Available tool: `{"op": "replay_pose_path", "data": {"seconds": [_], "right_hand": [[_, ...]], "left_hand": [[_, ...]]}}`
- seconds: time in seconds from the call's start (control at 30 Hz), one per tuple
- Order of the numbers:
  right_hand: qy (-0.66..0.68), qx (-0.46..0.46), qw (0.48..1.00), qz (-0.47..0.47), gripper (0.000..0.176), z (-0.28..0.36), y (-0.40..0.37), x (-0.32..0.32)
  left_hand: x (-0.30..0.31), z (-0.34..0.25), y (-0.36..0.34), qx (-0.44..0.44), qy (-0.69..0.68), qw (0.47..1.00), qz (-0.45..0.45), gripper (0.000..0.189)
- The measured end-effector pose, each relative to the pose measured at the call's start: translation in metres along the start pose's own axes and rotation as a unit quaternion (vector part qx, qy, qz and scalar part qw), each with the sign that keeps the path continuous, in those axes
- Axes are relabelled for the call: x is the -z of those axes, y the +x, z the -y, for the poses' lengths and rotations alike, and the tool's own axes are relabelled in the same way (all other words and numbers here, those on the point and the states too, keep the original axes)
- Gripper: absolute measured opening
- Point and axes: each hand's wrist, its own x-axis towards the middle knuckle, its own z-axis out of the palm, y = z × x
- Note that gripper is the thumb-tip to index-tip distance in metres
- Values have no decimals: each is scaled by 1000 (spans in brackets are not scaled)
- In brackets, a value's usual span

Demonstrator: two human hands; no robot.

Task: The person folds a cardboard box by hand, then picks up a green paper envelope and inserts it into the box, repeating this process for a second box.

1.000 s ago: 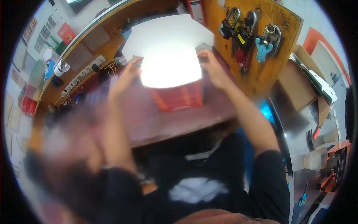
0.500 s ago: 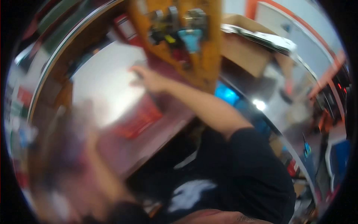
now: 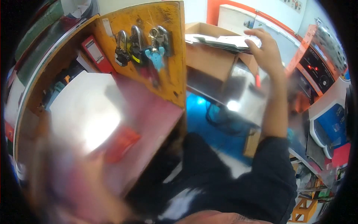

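Cardboard box [image 3: 210,63]: right hand [image 3: 266,50] half-curled at end of papers [image 3: 223,41], hold unclear; left hand [image 3: 93,171] blurred near white sheet [image 3: 84,102], grip I can't tell; open room between.

L of the hands [image 3: 93,168] v. blurred, hold unclear; red item [image 3: 125,143] nearby also too blurred to ID.

Left of the right hand [image 3: 266,52] stands a yellow-orange wooden panel [image 3: 175,22], with 3 padlocks [image 3: 137,37] and a light-blue figure [image 3: 155,56] on its face. Beyond the left hand [image 3: 93,175], a red binder [image 3: 99,56] leans against that panel. Right of the right hand, a black-fronted device [image 3: 315,67] shows 2 red lights and a dial; below it sit a blue object [image 3: 332,121] with a white edge and a pink sheet [image 3: 341,155]. Below and left of the right hand, a dark cable [image 3: 214,121] curves.
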Motion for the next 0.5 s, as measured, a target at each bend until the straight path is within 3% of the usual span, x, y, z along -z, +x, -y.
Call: {"op": "replay_pose_path", "data": {"seconds": [0.1, 0.2, 0.3, 0.5], "right_hand": [[38, -87, 978, 183, 26, -36, -7, -1], [-24, -22, 965, 261, 25, -45, 0, -6], [-74, -5, 963, 258, 22, -45, 5, -13], [7, -99, 990, 103, 21, -66, 20, -30]], "left_hand": [[-20, 4, -1, 10, 4, 999, -31, 53], [-32, -1, 8, 11, -1, 999, -40, 51], [-38, 2, 18, 7, -4, 999, -31, 50], [-33, 0, 21, 16, 32, 999, -41, 52]]}}
